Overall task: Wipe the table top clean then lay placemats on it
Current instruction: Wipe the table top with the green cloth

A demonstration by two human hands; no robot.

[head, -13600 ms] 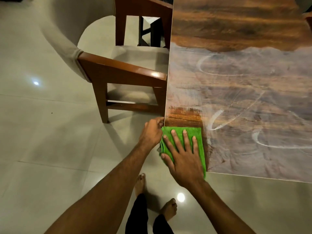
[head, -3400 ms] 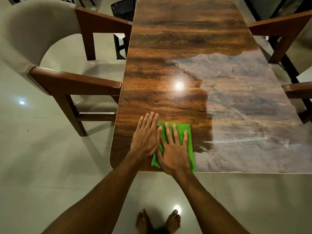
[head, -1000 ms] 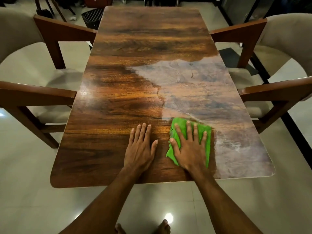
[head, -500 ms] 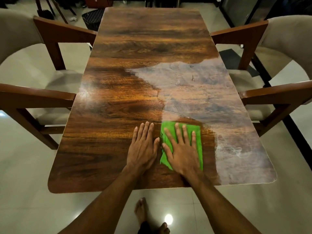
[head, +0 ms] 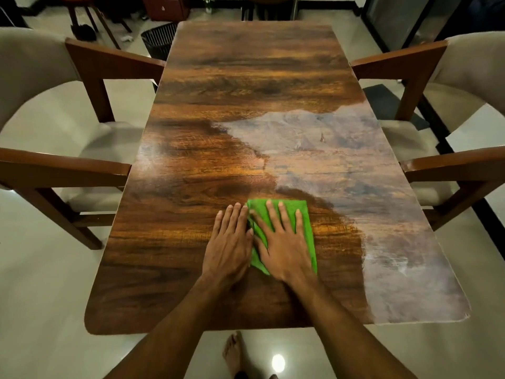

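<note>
Slid leftward since a second ago, the green cloth (head: 291,207) lies under the flat right hand (head: 284,250) (fingers spread); left hand (head: 228,247) rests flat on the surface (head: 191,187).

The right hand (head: 284,250) covers much of the green cloth (head: 308,236). The left chair (head: 41,105) and right chair (head: 464,86) run off the side edges; the bottom edge cuts a foot (head: 232,351).

Wooden table (head: 218,77): green cloth (head: 306,222) near front edge, whitish film (head: 382,192) right side
</note>
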